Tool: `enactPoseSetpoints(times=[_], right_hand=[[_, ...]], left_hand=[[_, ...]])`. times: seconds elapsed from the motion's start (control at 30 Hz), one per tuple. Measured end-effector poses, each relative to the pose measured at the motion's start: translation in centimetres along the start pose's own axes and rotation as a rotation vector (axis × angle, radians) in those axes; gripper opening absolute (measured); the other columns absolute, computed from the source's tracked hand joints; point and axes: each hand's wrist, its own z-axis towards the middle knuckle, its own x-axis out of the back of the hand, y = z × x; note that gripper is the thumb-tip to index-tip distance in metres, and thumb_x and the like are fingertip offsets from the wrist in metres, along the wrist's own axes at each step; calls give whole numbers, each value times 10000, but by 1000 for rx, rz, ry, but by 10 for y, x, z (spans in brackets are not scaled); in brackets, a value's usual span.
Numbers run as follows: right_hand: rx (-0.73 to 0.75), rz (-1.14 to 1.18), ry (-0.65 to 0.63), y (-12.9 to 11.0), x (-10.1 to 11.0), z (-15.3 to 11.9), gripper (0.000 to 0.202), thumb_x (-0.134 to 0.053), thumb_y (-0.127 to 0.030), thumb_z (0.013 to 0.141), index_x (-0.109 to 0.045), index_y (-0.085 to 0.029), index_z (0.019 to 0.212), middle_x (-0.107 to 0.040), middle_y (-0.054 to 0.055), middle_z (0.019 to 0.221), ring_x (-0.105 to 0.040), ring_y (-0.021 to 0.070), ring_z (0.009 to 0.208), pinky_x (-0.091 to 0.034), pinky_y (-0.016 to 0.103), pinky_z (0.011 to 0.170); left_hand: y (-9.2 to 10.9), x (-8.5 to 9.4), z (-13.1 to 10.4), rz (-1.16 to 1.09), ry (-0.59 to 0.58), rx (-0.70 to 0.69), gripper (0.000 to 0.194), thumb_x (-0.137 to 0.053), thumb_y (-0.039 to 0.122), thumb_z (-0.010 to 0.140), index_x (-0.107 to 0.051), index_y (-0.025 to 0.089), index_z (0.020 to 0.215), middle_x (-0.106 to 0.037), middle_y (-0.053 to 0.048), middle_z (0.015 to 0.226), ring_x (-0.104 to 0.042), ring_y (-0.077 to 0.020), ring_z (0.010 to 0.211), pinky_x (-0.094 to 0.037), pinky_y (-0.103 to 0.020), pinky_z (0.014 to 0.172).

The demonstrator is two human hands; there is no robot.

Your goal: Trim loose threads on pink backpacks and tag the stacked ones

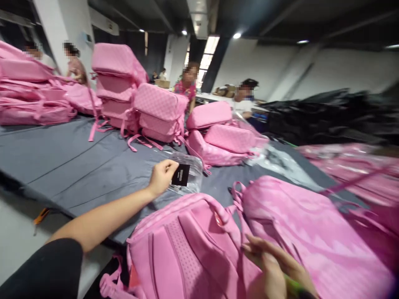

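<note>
two pink backpacks are lying in front of the person — the near backpack (187, 249) with its padded back panel up, the patterned backpack (299, 224) just to the right. the left hand (162, 176) is reaching out over the grey cloth (71, 162), pinching a black card (181, 175) between thumb and fingers above a clear plastic bag (195, 168). the right hand (271, 265) is hovering low by the near backpack's right side, fingers held loosely close together — whether they're gripping anything i can't tell. beyond, stacked pink bags (115, 83) are standing on the cloth.
</note>
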Motion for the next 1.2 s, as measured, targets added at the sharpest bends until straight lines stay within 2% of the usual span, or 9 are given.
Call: enactPoseSetpoints(times=[0.23, 0.3, 0.4, 0.5, 0.67, 0.77, 0.87, 0.97, 1.2], right_hand=[[-27, -27, -428, -30, -32, -4, 367, -680, -476, 812, -726, -155, 982, -736, 84, 838, -664, 173, 675, -551, 281, 603], [3, -42, -474, -29, -27, -3, 308, -677, -453, 808, -733, -164, 896, -726, 64, 767, -656, 172, 666, -548, 287, 625], [-4, -50, -422, -30, -13, 0, 294, -673, -450, 798, -727, -178, 894, -739, 79, 855, -680, 196, 766, -539, 284, 648], [-292, -19, -478, -31, -1, 0, 423, -681, -527, 790, -702, -163, 1004, -740, 106, 907, -664, 174, 666, -416, 218, 459], [-624, 120, -811, -22, 5, 0, 481, -707, -601, 739, -651, -135, 844, -608, 10, 564, -368, 55, 392, -220, 189, 399], [-364, -45, -608, -8, 4, 13, 407, -736, -536, 700, -652, -149, 796, -599, 1, 614, -462, 97, 489, -337, 218, 465], [-87, -310, -507, 7, 1, 28, 330, -661, -456, 731, -704, -154, 854, -690, 50, 745, -592, 168, 633, -453, 268, 601], [82, -517, -594, 13, -3, 36, 330, -582, -364, 786, -721, -172, 1015, -733, 59, 803, -636, 183, 636, -461, 285, 622], [248, -739, -690, 1, -12, 39, 238, -547, -185, 816, -728, -217, 966, -744, 31, 780, -672, 185, 682, -412, 250, 612]], left_hand=[[79, -12, -53, -693, -306, 328, 330, -648, 457, 843, -627, 128, 836, -645, 3, 683, -611, -94, 567, -536, -198, 552], [85, -13, -65, -633, -320, 126, 233, -604, 348, 900, -669, 128, 860, -706, -39, 770, -673, -118, 674, -572, -218, 639], [84, -7, -72, -395, -320, -533, 162, -542, 168, 927, -698, 140, 958, -747, -93, 926, -709, -153, 884, -583, -259, 800], [79, 0, -73, -104, -225, -1093, 146, -581, 96, 883, -682, 128, 984, -748, -94, 941, -697, -175, 948, -583, -313, 867], [62, -4, -83, 125, -189, -1257, 148, -589, 122, 886, -672, 162, 1002, -740, -47, 1000, -674, -155, 997, -542, -338, 988], [42, -5, -90, 220, -256, -1025, 388, -583, 190, 910, -561, 211, 1297, -616, -103, 1329, -518, -211, 1306, -431, -426, 1120], [23, 0, -91, 310, -357, -417, 693, -594, 382, 911, -316, 159, 1505, -368, -201, 1540, -335, -307, 1447, -362, -530, 1148], [16, 6, -88, 321, -551, 15, 816, -594, 452, 883, -234, 133, 1541, -335, -200, 1557, -387, -330, 1417, -385, -516, 1130], [23, 8, -85, 300, -619, 73, 677, -619, 383, 855, -407, 209, 1474, -475, -111, 1489, -513, -297, 1329, -423, -454, 1101]])
